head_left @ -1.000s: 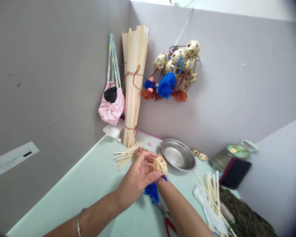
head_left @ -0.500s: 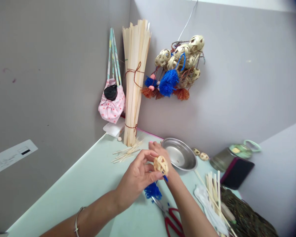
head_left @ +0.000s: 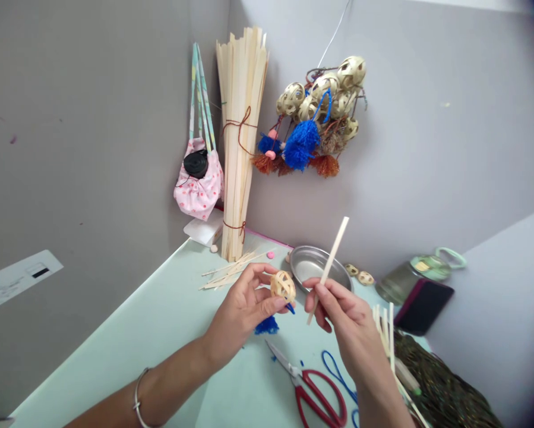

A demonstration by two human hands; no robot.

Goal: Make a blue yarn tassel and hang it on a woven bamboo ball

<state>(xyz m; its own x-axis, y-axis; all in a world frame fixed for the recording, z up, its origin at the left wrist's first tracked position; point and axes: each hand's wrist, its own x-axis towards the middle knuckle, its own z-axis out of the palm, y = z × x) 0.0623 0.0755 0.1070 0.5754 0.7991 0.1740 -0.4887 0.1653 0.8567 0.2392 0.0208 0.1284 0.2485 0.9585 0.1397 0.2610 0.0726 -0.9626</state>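
Pale mint bench [head_left: 168,333], pretty cluttered tbh. Back corner at upper middle: a tied bundle of strips [head_left: 240,148] standing up, loose strips [head_left: 228,273] fanned at its foot, a pink bead [head_left: 270,254] just right of them. Steel bowl [head_left: 309,264] at centre, two little woven balls [head_left: 358,274] beside it. A blue tassel [head_left: 267,326] seems to rest mid-bench. Red scissors [head_left: 311,386] and blue cord [head_left: 338,377] at the bottom, feathers [head_left: 445,392] lower right.

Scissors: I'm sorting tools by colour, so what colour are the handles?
Red; the scissors show best in the head view.

Bare hands [head_left: 240,312], bare forearms [head_left: 177,374], thin bangle [head_left: 137,397] (silver)
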